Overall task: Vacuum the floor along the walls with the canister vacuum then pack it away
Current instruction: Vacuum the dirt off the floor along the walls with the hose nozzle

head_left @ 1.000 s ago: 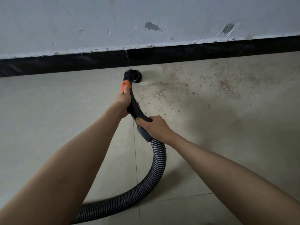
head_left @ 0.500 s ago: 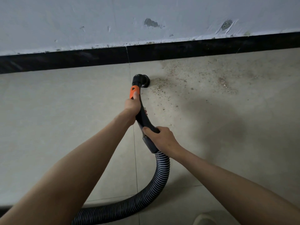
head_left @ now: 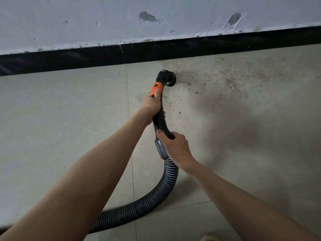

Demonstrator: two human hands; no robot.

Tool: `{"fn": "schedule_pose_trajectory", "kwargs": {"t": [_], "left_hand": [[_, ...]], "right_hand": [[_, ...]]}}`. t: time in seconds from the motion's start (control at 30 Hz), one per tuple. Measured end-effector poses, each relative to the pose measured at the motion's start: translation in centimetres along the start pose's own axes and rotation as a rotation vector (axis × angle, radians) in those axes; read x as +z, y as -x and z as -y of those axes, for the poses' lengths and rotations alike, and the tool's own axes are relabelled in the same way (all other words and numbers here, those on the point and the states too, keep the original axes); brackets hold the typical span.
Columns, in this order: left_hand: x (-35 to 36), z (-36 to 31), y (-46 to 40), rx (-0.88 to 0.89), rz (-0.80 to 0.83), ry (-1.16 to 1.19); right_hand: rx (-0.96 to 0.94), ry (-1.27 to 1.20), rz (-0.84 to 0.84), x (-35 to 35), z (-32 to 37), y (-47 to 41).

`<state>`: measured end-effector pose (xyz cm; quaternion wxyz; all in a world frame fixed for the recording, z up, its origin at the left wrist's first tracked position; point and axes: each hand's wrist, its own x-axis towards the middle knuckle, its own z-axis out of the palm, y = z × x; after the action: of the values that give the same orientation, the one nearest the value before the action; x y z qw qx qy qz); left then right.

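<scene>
My left hand (head_left: pixel 152 105) wraps the handle (head_left: pixel 159 117) nearest the nozzle (head_left: pixel 167 77); my right hand (head_left: pixel 175 145) clasps it by the hose (head_left: pixel 163 186). The nozzle sits on the floor (head_left: pixel 60 119) near the baseboard (head_left: pixel 191 47), dirt (head_left: pixel 231 84) lying to its right, so I judge I sweep rightward.

Scuffed pale wall (head_left: pixel 173 18) above a black skirting board (head_left: pixel 191 47); beige tiled floor (head_left: pixel 60 127), gritty at right.
</scene>
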<state>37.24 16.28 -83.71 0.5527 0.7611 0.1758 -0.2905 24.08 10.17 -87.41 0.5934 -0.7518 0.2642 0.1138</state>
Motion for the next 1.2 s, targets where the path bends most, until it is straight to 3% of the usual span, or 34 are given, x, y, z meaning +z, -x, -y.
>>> {"fn": "schedule_pose_trajectory", "kwargs": {"t": [0.6,0.87,1.2], "left_hand": [[-11.4,3.5,2.2,-0.096,-0.166,0.218],[-8.1,5.5,5.1,-0.078,-0.066,0.226],[-2.3,2.5,3.3,-0.032,0.074,0.137]], "right_hand": [[-0.052,0.133,0.258,7.8,4.3,3.1],[-0.046,0.159,0.197,5.2,1.6,6.5],[0.032,0.071,0.054,0.5,1.1,4.6]]}}
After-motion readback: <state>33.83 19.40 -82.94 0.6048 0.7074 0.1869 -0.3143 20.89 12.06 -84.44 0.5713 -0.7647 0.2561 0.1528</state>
